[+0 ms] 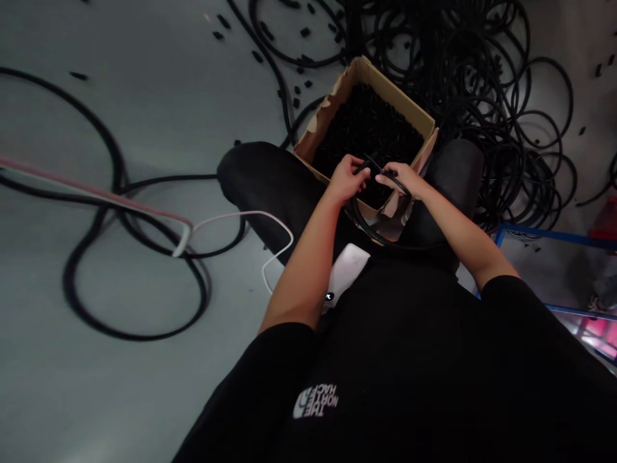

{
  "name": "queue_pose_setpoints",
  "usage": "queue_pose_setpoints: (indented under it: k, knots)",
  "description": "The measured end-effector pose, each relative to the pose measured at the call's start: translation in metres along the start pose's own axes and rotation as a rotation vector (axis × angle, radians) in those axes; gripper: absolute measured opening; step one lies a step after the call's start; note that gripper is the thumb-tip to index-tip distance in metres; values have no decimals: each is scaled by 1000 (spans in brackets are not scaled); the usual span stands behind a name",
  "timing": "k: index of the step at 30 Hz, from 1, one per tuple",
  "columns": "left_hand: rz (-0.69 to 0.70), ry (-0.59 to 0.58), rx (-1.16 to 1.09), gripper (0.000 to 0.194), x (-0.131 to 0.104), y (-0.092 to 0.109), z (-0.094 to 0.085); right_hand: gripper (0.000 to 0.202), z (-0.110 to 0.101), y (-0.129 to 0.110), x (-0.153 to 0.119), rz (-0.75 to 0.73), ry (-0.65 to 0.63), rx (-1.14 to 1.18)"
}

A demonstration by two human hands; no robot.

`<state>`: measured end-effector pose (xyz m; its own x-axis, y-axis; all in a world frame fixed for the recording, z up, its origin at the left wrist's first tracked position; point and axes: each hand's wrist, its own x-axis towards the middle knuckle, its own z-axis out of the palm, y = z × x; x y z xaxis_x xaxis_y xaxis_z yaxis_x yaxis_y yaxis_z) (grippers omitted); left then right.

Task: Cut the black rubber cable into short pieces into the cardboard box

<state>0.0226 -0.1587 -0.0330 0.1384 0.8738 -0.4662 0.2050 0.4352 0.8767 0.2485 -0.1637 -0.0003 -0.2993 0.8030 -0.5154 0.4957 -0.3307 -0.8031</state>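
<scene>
My left hand (348,179) is closed, thumb and fingers pinched on a black rubber tube over the near edge of a cardboard box (402,93). A length of the black tube (369,230) curves down from the hands across my lap. My right hand (403,177) is closed just to the right, pinching a dark section of tube that bends beneath its fingers. Between the fingertips is a small dark part with a thin straight edge, too dim to identify. Many short black pieces (369,125) fill the box, which stands between my legs.
Coiled black tubing (482,96) is heaped beyond the box. Loose loops (139,335) lie on the grey floor at left, with short black pieces scattered around. A white power bank (348,270) with a white cable (260,213) rests on my lap. A blue frame (559,235) stands at right.
</scene>
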Motion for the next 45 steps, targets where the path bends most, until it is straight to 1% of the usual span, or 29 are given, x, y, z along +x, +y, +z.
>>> queue_pose_setpoints:
  k: [2, 4, 8, 11, 14, 16, 17, 19, 21, 24, 28, 30, 32, 34, 35, 37, 40, 43, 45]
  knots:
    - [19, 30, 56, 35, 1, -3, 0, 78, 1, 0, 0, -9, 0, 3]
    - [78, 33, 98, 33, 3, -6, 1, 80, 2, 0, 1, -6, -1, 10]
    - [200, -52, 79, 36, 5, -12, 2, 82, -1, 1, 5, -47, 9, -47]
    - [179, -80, 29, 39, 3, -12, 2, 81, -7, 1, 7, -99, 23, -139]
    - [113, -5, 83, 30, -2, -7, 1, 76, -10, -1, 6, -100, 37, -204]
    - [104, 53, 165, 20, -5, -3, 1, 72, -10, -2, 4, -100, 51, -222]
    - [113, 60, 201, 18, -6, 0, 2, 70, -10, -2, 3, -99, 53, -221]
    - [141, 33, 243, 18, -9, 3, 5, 66, -9, -2, 2, -82, 44, -188]
    - [140, -15, 240, 19, -9, 3, 8, 60, -7, -2, 3, -36, 11, -130]
    - [65, -12, 140, 19, -6, 0, 11, 51, -4, -2, 6, 25, -2, -44]
    - [-17, 85, -112, 36, 1, 3, 7, 42, -2, -1, 7, 17, 5, 39]
    - [-87, 101, -218, 32, 1, 10, 4, 38, -3, 0, 6, 3, -11, 51]
    - [-143, 83, -278, 24, -2, 18, 2, 36, -3, 1, 5, -7, -35, 51]
    - [-140, 58, -287, 19, -6, 25, 2, 35, -3, 2, 4, -20, -48, 47]
    - [-122, 50, -279, 20, -9, 27, 2, 35, -3, 2, 4, -27, -52, 46]
    - [-87, 42, -258, 30, -13, 30, 2, 38, -4, 2, 4, -40, -63, 42]
    - [-61, 30, -220, 42, -15, 28, 3, 49, -4, 2, 6, -61, -92, 34]
    - [-45, -16, -166, 47, -13, 22, 2, 60, -2, 1, 7, -74, -97, 36]
    - [-33, -35, -151, 47, -11, 19, 2, 64, -1, -2, 5, -55, -88, 40]
